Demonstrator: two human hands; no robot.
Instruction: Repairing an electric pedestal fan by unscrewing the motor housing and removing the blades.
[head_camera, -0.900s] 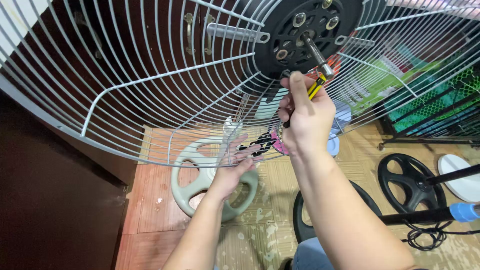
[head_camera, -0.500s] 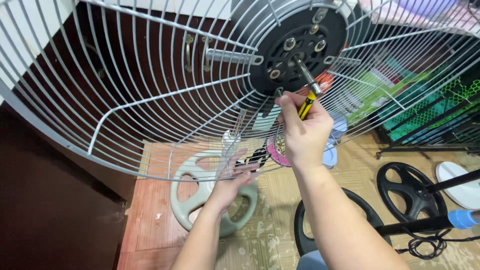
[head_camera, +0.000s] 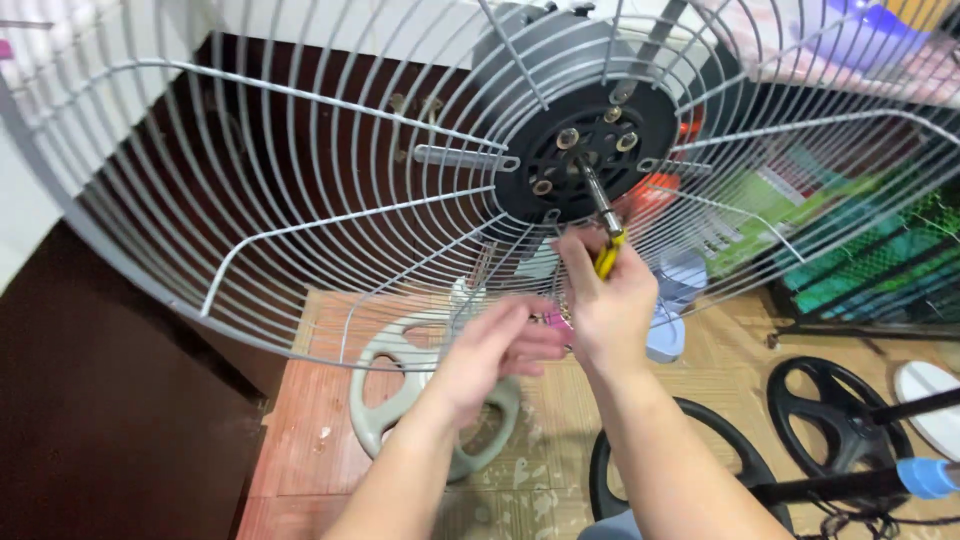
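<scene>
the right hand has its grip closed round a yellow-handled screwdriver, steel shaft tilted up to the black round hub of a white wire fan guard. the left hand, fingers loosely curled, holds nothing clearly, just beside small pink pieces.

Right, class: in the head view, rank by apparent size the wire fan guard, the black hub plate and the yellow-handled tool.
1. wire fan guard
2. black hub plate
3. yellow-handled tool, mostly hidden in the right hand
</scene>
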